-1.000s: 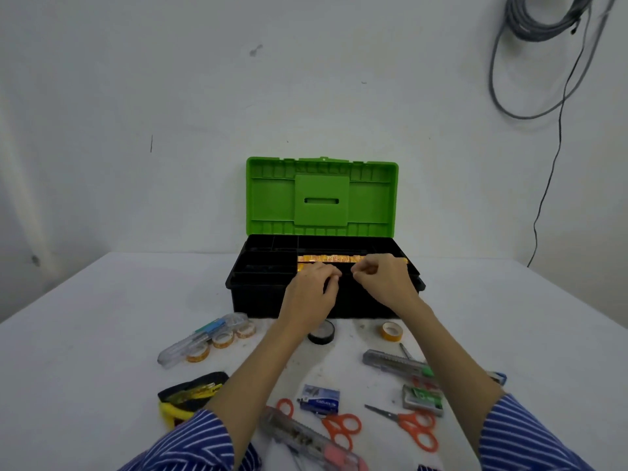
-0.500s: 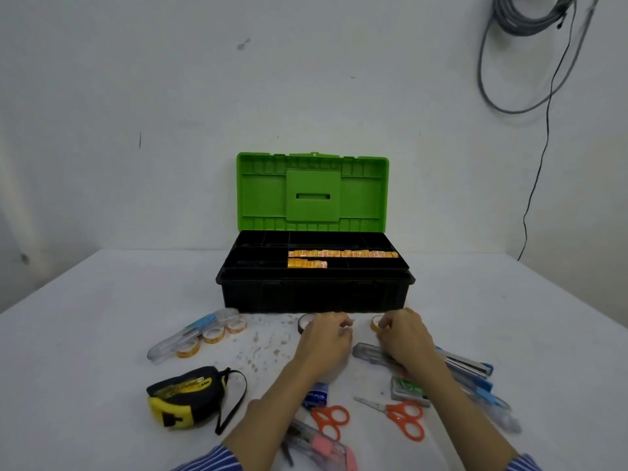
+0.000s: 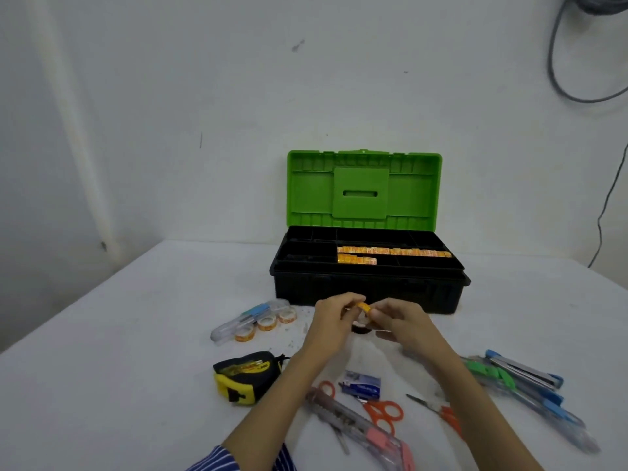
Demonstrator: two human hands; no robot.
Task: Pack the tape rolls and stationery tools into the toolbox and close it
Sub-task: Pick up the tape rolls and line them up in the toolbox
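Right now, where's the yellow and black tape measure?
In the head view, the tape measure lies on the white table left of the left forearm, nearer than the three small tape rolls.

A white worktop (image 3: 102, 385) fills the lower part of the view, its surface speckled with small brownish crumbs (image 3: 302, 329) near the middle. Behind it stands a pale wall (image 3: 204, 79), marked by a few dark scuffs (image 3: 298, 45) and a short vertical streak (image 3: 201, 140). At the upper right a grey cable (image 3: 557, 73) loops against the wall, and a thin black wire (image 3: 608, 198) hangs down toward the worktop's far right corner.
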